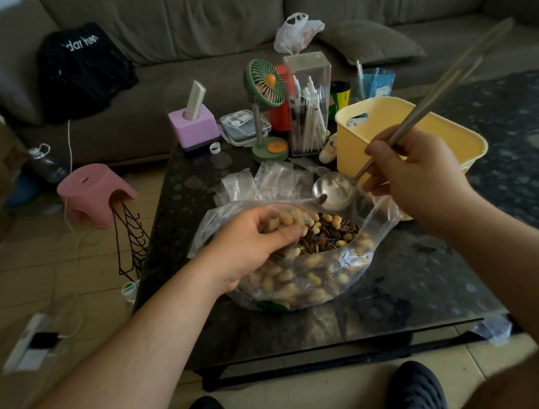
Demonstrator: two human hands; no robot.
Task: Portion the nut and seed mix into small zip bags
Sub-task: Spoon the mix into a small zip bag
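Your left hand is at the mouth of the big bag of nut and seed mix, fingers curled over the near-left rim and pinching the plastic so the opening stays spread; peanuts and dark seeds show right under your fingertips. Your right hand is wrapped around the long handle of a metal ladle, whose bowl hangs just past the far rim of the bag, apparently holding almost nothing. The bag sits on the dark glass counter, directly in front of you. Just behind it lies a loose heap of small zip bags, all flat and seemingly unfilled, and the yellow tub stands beside your right hand. By the look of it, you are at the scooping step, with portioning barely begun. Next you need to dip the ladle into the mix while the left hand keeps the mouth open, then free a hand to open one small bag before you pour.
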